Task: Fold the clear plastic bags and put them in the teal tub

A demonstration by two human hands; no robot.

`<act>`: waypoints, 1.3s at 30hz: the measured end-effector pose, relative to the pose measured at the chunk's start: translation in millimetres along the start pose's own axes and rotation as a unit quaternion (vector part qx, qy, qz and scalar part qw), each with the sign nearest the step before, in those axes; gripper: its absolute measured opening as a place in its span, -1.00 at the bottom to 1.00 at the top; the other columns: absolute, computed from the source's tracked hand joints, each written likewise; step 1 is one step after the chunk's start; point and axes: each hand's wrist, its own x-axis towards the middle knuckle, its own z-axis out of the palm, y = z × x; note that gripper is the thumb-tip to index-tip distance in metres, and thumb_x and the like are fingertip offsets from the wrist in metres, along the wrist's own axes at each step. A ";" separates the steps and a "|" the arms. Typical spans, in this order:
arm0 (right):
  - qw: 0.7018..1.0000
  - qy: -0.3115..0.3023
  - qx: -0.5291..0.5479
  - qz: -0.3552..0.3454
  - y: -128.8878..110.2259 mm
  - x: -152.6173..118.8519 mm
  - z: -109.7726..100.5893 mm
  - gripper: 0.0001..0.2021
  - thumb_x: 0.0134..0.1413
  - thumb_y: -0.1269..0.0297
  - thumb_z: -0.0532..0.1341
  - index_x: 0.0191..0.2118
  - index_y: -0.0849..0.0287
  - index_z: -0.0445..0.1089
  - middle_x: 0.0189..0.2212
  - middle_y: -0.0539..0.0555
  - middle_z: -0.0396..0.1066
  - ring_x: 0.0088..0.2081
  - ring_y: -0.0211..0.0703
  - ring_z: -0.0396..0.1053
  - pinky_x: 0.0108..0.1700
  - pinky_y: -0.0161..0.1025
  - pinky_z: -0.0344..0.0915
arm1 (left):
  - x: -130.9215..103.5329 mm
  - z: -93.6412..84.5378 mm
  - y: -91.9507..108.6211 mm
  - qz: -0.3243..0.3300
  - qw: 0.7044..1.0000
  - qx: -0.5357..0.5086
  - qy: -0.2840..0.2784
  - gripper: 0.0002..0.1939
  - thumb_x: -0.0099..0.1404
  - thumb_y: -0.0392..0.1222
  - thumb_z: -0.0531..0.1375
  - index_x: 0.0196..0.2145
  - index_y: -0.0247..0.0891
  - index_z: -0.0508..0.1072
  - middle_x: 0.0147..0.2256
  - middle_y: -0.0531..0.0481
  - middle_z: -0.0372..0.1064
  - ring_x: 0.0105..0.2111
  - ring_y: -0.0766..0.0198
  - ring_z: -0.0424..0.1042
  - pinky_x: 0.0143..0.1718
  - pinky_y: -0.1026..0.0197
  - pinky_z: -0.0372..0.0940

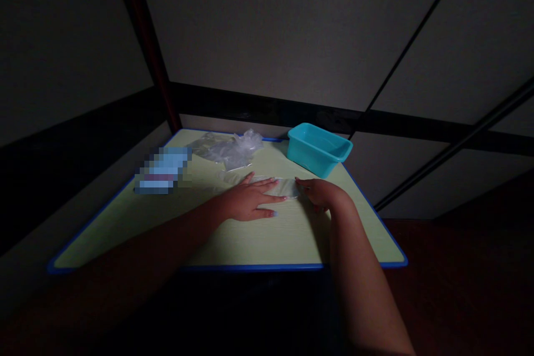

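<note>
A clear plastic bag (287, 187) lies flat across the middle of the table. My left hand (250, 198) rests on it palm down, fingers spread and pointing right. At the bag's right end, my right hand (317, 191) is closed, with thumb and finger pinching the edge. Part of the bag is hidden under my left hand. Behind my hands sits a loose heap of crumpled clear plastic bags (233, 150).
A turquoise plastic basket (315, 150) stands at the table's back right. To the left lies a blurred-out, light blue flat item (162, 171). The pale table (267, 245) has a blue rim, and panelled walls stand close behind and to its left.
</note>
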 end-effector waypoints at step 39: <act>0.998 -0.010 0.021 -0.062 -11.7 -11.7 0.0 -0.50 0.24 0.19 -0.11 0.28 0.03 -0.05 -0.17 0.15 0.48 -0.62 -0.27 0.39 -0.41 -0.30 0.30 | -32.7 -41.6 -52.0 -0.228 0.888 -0.299 0.266 -0.30 0.35 0.19 -0.33 0.16 -0.32 0.20 -0.06 -0.15 0.41 -0.11 0.11 0.42 0.08 -0.02 0.10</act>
